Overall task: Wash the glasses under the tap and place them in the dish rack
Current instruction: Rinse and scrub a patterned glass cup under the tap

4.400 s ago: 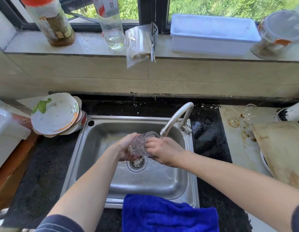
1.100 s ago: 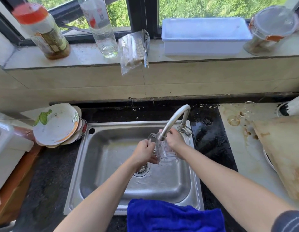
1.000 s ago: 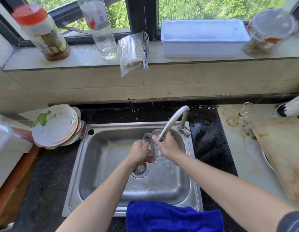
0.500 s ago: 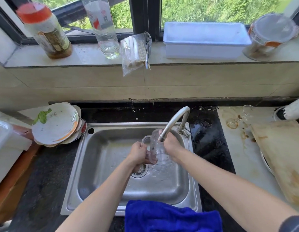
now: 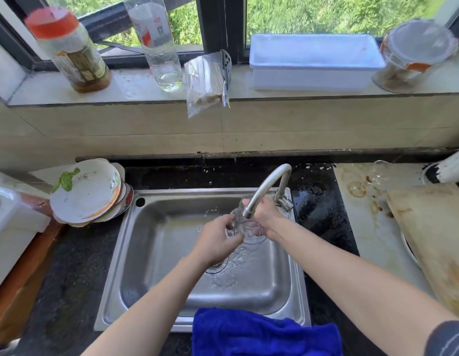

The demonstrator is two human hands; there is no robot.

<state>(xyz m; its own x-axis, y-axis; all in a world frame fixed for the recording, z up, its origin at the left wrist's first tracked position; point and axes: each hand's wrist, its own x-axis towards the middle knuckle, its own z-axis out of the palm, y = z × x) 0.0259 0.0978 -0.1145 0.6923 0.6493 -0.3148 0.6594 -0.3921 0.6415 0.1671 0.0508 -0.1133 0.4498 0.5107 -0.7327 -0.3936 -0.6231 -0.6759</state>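
No text legible; clear bottle label blurred

One wide-angle camera, worn on the person's head, looks forward and steeply down. It faces the window sill along the top of the frame, with the sink and its tap near the middle. It stands close over the worktop, whose dark surface runs off both sides, while the left forearm and right forearm enter from the bottom edge beside a blue cloth lying nearest the lens.
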